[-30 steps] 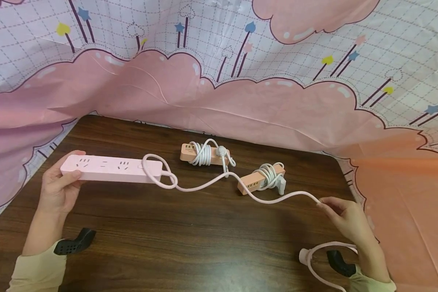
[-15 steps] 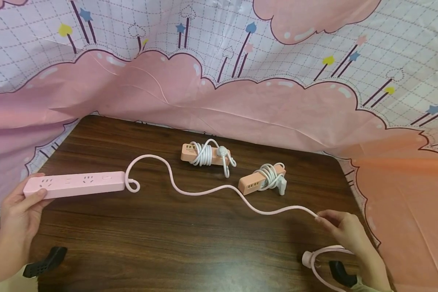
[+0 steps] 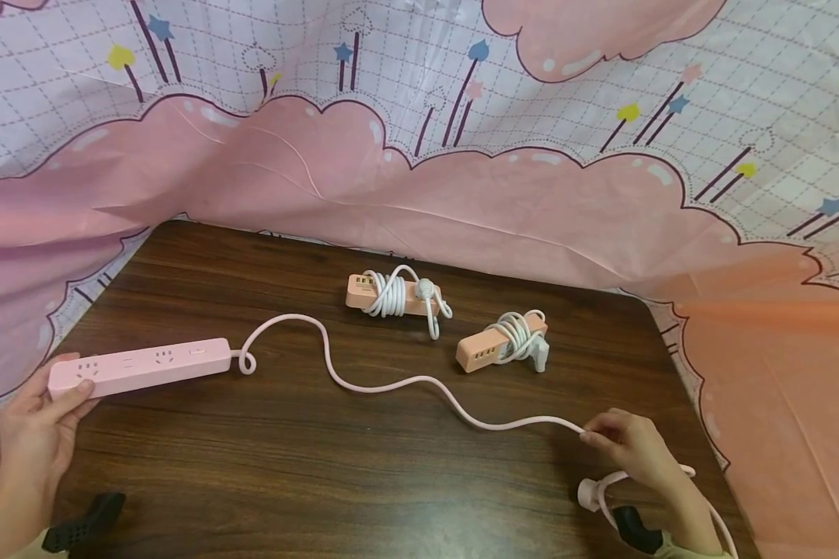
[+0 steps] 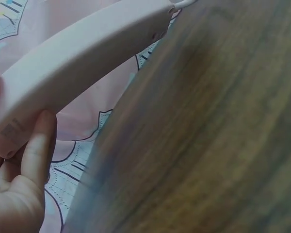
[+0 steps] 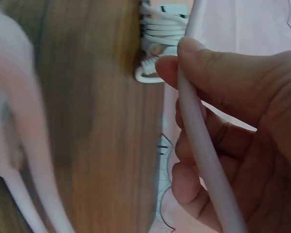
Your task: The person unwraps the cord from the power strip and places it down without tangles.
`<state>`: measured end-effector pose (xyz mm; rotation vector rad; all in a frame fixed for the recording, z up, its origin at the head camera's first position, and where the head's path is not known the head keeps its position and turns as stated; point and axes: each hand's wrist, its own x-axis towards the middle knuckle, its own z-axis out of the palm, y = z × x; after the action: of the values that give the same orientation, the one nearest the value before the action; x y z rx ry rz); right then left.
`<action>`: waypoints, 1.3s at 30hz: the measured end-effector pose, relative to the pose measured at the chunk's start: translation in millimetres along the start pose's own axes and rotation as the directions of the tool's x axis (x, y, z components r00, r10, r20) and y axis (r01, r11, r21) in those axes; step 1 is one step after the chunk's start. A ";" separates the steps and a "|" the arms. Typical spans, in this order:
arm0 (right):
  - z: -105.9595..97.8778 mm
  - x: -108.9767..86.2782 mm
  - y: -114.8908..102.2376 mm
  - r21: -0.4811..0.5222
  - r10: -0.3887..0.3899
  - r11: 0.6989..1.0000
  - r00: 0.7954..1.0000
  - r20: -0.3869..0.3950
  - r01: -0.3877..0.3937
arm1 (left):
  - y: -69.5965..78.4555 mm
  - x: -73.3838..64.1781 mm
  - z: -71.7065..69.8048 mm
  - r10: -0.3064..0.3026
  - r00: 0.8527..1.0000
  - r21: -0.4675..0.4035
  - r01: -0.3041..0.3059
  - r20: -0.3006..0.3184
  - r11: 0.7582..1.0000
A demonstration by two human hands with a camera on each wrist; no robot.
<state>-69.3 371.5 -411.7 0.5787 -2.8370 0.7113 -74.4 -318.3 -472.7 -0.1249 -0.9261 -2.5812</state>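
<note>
My left hand (image 3: 38, 423) grips one end of a pink power strip (image 3: 143, 366) at the table's left side, thumb on the socket face. In the left wrist view the underside of the strip (image 4: 82, 46) shows, with a fingertip pressed on its side. A pink cord (image 3: 384, 388) leaves the strip's other end, makes a small loop there, and runs in waves across the table. Between thumb and forefinger my right hand (image 3: 632, 446) pinches this cord. Beyond the pinch the cord bends round near the right wrist, where its pink plug (image 3: 588, 494) shows.
Toward the back of the dark wooden table (image 3: 363, 481) lie two orange power strips, one at the middle (image 3: 353, 292) and one farther right (image 3: 477, 349), each wrapped in its white cord. A patterned pink and white cloth (image 3: 391, 186) hangs behind and beside the table.
My left hand has carried the pink strip left and toward me, and the big cord loop over its end has opened out. My right hand has come lower and slightly left, still pinching the cord.
</note>
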 end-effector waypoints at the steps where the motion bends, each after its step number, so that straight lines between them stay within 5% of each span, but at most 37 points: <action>1: 1.8 0.2 0.1 -0.003 0.004 1.000 1.000 0.002 -0.004 | -0.9 -0.6 -0.9 -0.003 1.000 -0.002 0.003 0.003 1.000; 9: 14.7 6.5 -1.1 0.031 0.030 0.999 0.999 0.035 -0.031 | -6.4 -3.8 -16.2 -0.046 0.998 0.038 0.044 0.042 0.998; 12: 18.3 10.9 -2.8 0.053 0.033 0.998 0.997 0.069 -0.037 | -3.3 -4.6 -24.6 -0.099 0.995 0.169 0.093 0.027 0.981; 14: 20.6 13.3 -3.0 0.047 0.025 0.998 0.997 0.076 -0.029 | 0.6 -4.5 -29.7 -0.142 0.990 0.343 0.134 0.000 0.930; 16: 22.7 16.0 -3.0 0.028 0.014 0.999 0.997 0.073 -0.017 | 4.7 -4.2 -34.3 -0.184 0.983 0.548 0.164 -0.020 0.820; 17: 23.7 17.6 -3.0 0.018 0.009 1.000 0.997 0.072 -0.011 | 6.4 -4.4 -36.0 -0.197 0.980 0.667 0.165 -0.028 0.727; 19: 25.5 20.7 -2.9 -0.005 0.006 1.000 0.997 0.071 -0.006 | 9.0 -4.8 -38.4 -0.226 0.974 0.858 0.141 -0.029 0.494; 22: 27.7 25.8 -3.3 -0.037 0.008 0.999 0.996 0.085 -0.005 | 10.9 -6.3 -36.8 -0.284 0.958 0.983 0.080 -0.031 0.162; 24: 28.8 29.5 -4.0 -0.055 0.007 0.998 0.995 0.098 -0.001 | 11.6 -6.8 -31.6 -0.338 0.940 0.998 0.053 -0.043 0.020; 27: 30.0 35.3 -5.6 -0.094 0.008 0.996 0.993 0.116 0.003 | 11.1 -7.2 -19.8 -0.394 0.917 0.994 0.020 -0.060 -0.106; 30: 30.1 39.9 -7.6 -0.120 0.014 0.993 0.990 0.142 0.003 | 9.7 -7.9 -9.8 -0.398 0.917 0.981 -0.042 -0.036 -0.187; 35: 29.8 43.9 -10.9 -0.129 0.005 0.992 0.985 0.170 0.017 | 8.9 -7.5 -3.2 -0.359 0.933 0.954 -0.132 0.028 -0.269; 39: 31.2 45.1 -10.6 -0.132 -0.024 0.990 0.986 0.164 0.046 | 8.7 -4.9 -3.2 -0.364 0.930 0.932 -0.178 0.055 -0.314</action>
<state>-108.1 333.0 -423.6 0.6920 -2.9860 0.4800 -66.3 -324.8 -471.0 0.0189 -3.0062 -0.8069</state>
